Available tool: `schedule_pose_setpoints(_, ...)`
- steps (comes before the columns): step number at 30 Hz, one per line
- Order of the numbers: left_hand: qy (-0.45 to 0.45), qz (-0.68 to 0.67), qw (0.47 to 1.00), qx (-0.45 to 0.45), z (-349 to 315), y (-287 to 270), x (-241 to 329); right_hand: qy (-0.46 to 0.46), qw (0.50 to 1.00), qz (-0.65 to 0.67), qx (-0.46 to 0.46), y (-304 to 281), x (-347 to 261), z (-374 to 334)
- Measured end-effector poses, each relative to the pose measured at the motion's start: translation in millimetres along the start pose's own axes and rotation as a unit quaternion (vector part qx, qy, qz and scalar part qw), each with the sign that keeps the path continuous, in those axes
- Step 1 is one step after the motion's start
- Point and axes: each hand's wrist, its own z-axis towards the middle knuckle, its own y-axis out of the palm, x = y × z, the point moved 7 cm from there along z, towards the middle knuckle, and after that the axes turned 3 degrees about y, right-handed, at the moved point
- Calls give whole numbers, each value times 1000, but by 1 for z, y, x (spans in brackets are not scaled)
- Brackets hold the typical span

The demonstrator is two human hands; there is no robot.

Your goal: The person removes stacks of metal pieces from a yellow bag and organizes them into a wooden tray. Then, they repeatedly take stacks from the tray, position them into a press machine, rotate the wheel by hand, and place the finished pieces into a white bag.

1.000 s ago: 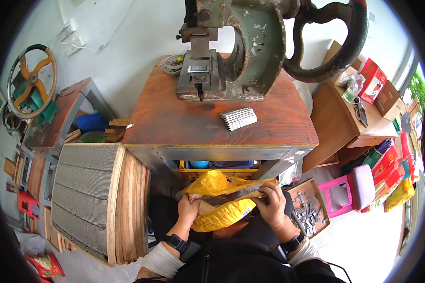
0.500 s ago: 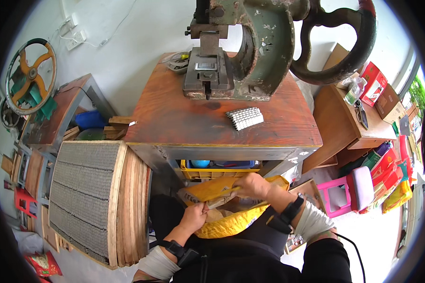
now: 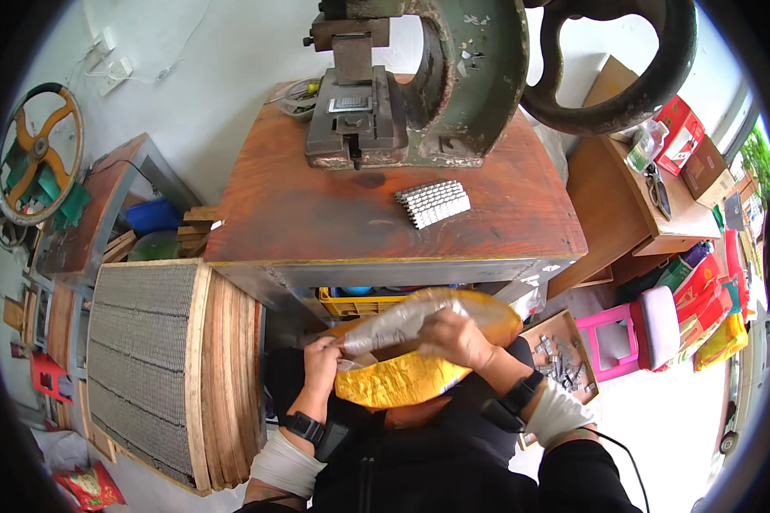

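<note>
In the lower centre of the frame, a crinkled yellow plastic bag with a silvery lining point(image 3: 402, 381) is shown with its mouth spread. Its left edge is pinched by the left hand point(image 3: 321, 362). The right hand point(image 3: 456, 338) is blurred at the mouth; whether its fingers are closed cannot be told. At upper centre, a worn green metal press point(image 3: 492, 85) is supported by a reddish-brown wooden table point(image 3: 308, 224).

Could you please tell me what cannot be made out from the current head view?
All in the head view:
Yellow bag: bottom of its inside, hidden by its near side.
Right hand: fingertips blurred, so any grip is unclear.
Green press: top cut off by the upper edge.
Yellow crate: partly hidden behind the bag.
</note>
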Motion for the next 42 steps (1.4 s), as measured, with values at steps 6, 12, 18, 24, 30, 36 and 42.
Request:
schedule_pose_setpoints(6,43,-10,999,11,17,14,20,111,984,-67,-119,-14,-43,4)
schedule_pose_setpoints(12,-83,-163,975,127,56,-43,-20,-91,979,-14,-180,20,-95,-51)
schedule_pose_setpoints(18,-238,-330,911,71,42,-78,-85,228,965,102,79,19,18,-112)
schedule_pose_setpoints(24,-223,-320,921,-1,-19,-38,-112,368,905,-69,203,-5,79,-110)
schedule_pose_setpoints(30,-243,-179,948,-101,-43,-12,-91,522,848,-92,28,53,138,-102)
schedule_pose_setpoints(36,491,423,761,2,-117,24,66,558,801,199,94,95,133,-85)
schedule_pose_setpoints(42,118,496,838,-195,-72,73,-35,547,658,485,180,119,110,-68)
